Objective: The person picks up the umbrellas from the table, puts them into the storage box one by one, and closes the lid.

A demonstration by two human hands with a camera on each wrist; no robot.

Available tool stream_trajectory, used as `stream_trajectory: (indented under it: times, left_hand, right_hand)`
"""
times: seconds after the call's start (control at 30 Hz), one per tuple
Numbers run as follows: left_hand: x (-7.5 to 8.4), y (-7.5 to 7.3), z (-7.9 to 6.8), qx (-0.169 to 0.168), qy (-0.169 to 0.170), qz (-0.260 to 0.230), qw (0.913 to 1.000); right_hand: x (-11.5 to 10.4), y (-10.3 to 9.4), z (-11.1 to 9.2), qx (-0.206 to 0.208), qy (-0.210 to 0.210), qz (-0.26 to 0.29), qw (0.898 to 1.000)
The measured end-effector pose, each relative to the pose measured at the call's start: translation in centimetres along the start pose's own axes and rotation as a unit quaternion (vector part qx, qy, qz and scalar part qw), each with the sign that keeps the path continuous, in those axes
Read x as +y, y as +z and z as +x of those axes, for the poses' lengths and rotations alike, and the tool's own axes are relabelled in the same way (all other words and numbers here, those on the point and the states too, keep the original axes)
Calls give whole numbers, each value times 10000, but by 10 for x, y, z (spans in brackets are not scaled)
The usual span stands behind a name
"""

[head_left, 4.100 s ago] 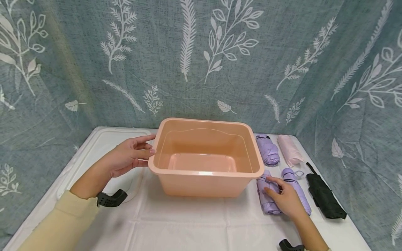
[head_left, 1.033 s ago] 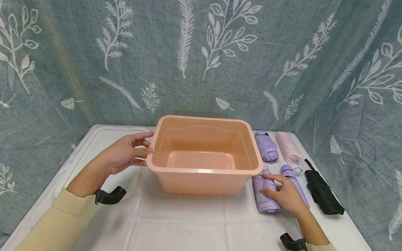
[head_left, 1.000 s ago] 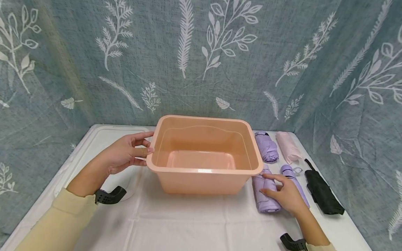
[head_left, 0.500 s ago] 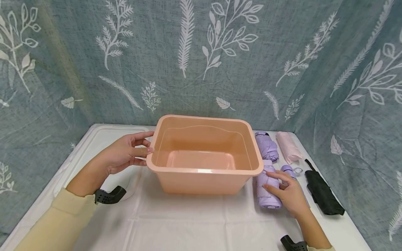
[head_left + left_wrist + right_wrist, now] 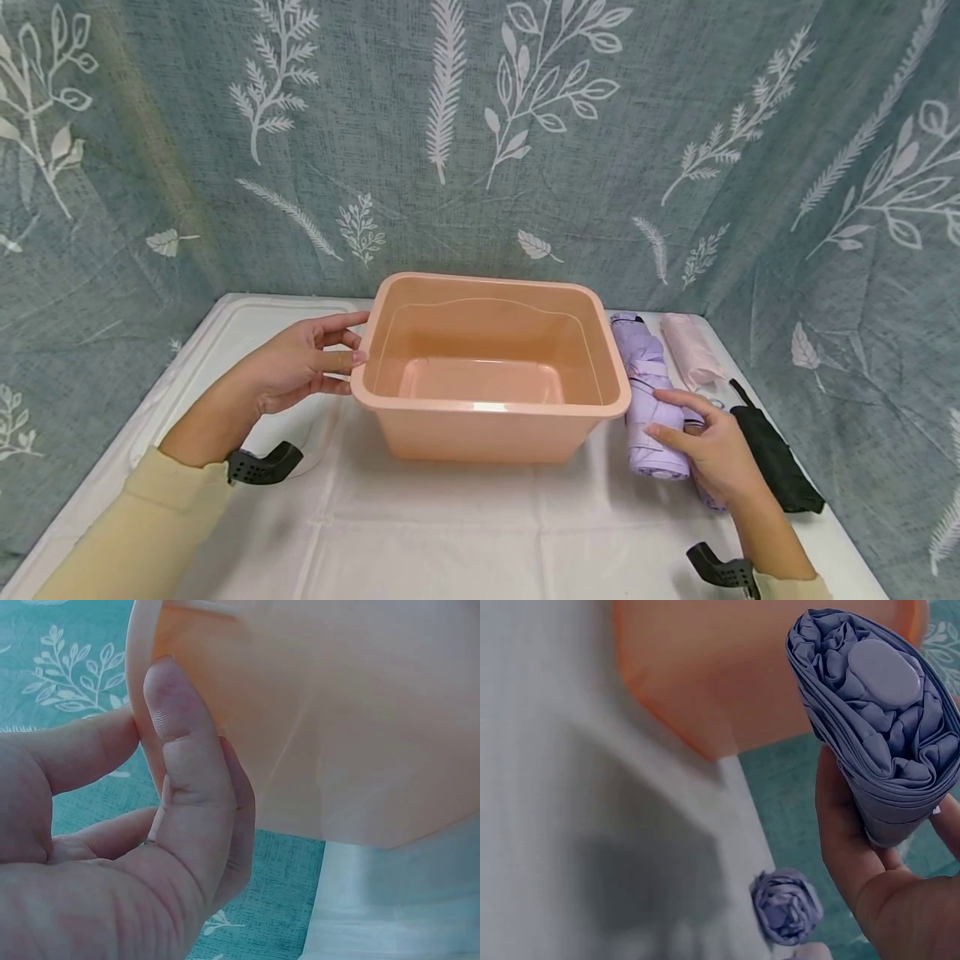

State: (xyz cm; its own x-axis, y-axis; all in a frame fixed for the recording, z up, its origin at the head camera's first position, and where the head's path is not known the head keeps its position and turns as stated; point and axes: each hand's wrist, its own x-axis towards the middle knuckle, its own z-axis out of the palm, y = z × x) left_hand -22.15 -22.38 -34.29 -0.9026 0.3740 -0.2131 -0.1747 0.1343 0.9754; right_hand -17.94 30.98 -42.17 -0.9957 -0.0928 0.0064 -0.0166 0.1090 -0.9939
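My right hand (image 5: 712, 446) grips a folded purple umbrella (image 5: 654, 437), held above the table beside the tub's right wall. Its gathered cloth end with a smooth oval cap faces the right wrist view. My left hand (image 5: 303, 362) holds the left rim of a peach plastic tub (image 5: 480, 437), thumb and fingers at the edge; nothing lies in the tub. A second purple umbrella (image 5: 632, 333) lies behind the held one. A third (image 5: 708, 492) is mostly hidden under my right hand.
To the right lie a pink folded umbrella (image 5: 690, 350) and a black folded umbrella (image 5: 780, 462) with a strap. A flat white lid (image 5: 247, 333) lies under my left arm. A patterned curtain (image 5: 480, 150) stands behind and on both sides.
My right hand has taken hold of the near purple umbrella and raised it off the table, slightly rightward and away from me. The left hand and the tub keep their place.
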Motion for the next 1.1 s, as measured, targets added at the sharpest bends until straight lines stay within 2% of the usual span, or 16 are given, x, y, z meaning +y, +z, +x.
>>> stream_trajectory:
  times: [0.27, 0.47, 0.57, 0.73, 1.1]
  left_hand:
    - [0, 2, 0, -16, 4, -45, 10000]
    - [1, 2, 0, -2, 0, -30, 10000]
    - [1, 1, -1, 25, -25, -16, 10000]
    - [1, 1, -3, 37, -23, 1, 10000]
    - [2, 1, -3, 63, -8, 67, 10000]
  right_hand:
    - [-25, -14, 3, -148, -205, 324, 9992]
    - [-42, -20, 8, -474, -504, 686, 9952]
    - [-51, -16, 13, -558, -596, 820, 9933]
    - [-72, -8, 21, -670, -523, 1008, 9913]
    - [-113, 19, 40, -770, -239, 750, 9939]
